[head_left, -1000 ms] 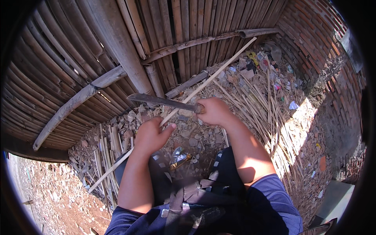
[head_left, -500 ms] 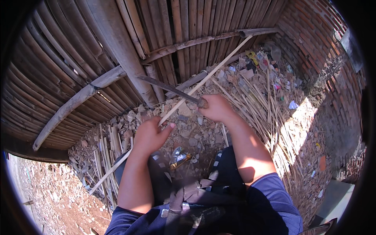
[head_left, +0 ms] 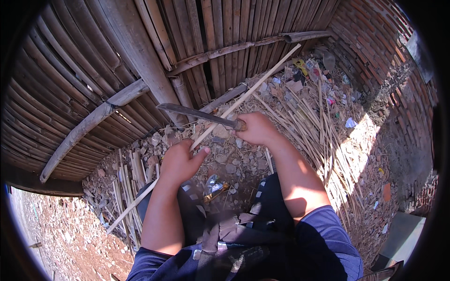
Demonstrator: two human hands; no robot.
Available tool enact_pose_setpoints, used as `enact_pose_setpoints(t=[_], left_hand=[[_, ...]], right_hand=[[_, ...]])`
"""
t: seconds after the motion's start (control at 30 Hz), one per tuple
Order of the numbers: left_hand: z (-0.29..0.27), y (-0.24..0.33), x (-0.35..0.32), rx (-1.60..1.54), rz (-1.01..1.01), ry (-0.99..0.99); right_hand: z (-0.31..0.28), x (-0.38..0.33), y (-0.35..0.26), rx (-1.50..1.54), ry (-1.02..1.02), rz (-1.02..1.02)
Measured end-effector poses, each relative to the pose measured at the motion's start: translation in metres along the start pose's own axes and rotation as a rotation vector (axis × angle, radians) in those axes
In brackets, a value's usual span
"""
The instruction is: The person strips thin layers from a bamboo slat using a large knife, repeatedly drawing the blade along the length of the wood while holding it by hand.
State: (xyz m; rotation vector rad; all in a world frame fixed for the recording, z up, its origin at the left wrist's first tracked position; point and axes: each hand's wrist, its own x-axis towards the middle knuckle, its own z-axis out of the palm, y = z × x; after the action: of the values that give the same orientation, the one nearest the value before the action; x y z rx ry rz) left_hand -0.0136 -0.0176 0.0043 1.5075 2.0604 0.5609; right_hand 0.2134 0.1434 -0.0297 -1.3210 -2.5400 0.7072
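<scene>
A long pale bamboo strip (head_left: 251,91) runs slantwise in front of me, from low on the left to high on the right. My left hand (head_left: 180,161) is closed around its lower part, thumb pointing right. In my right hand (head_left: 256,129) is the short wooden handle of a machete (head_left: 199,114). Its dark blade points left and lies across the strip just beyond my left hand; whether the edge touches the strip I cannot tell. The strip's lower end passes beneath my left forearm.
Many bamboo strips (head_left: 323,145) lie piled on the rubble to the right. A smaller bundle (head_left: 123,187) lies on the left. Ahead stands a bamboo slat wall (head_left: 225,28) with a thick post (head_left: 140,56); a brick wall (head_left: 375,51) rises at right. A shiny wrapper (head_left: 213,188) lies between my legs.
The machete's blade has tilted, its tip now lower and further left, with its broad side showing more. My right hand has shifted slightly left. My left hand keeps its hold on the strip.
</scene>
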Motion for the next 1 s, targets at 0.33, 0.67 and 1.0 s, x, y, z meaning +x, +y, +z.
enact_pose_setpoints(t=[0.33,0.67,1.0], left_hand=[[0.003,-0.007,0.001,0.020,0.028,0.017],[0.001,-0.004,0.001,0.031,0.007,0.001],[0.004,-0.003,0.001,0.053,0.019,0.000]], right_hand=[[-0.009,0.001,-0.009,-0.033,-0.081,0.095],[-0.009,-0.002,-0.016,-0.040,-0.104,0.082],[-0.004,0.003,-0.006,-0.035,-0.126,0.101]])
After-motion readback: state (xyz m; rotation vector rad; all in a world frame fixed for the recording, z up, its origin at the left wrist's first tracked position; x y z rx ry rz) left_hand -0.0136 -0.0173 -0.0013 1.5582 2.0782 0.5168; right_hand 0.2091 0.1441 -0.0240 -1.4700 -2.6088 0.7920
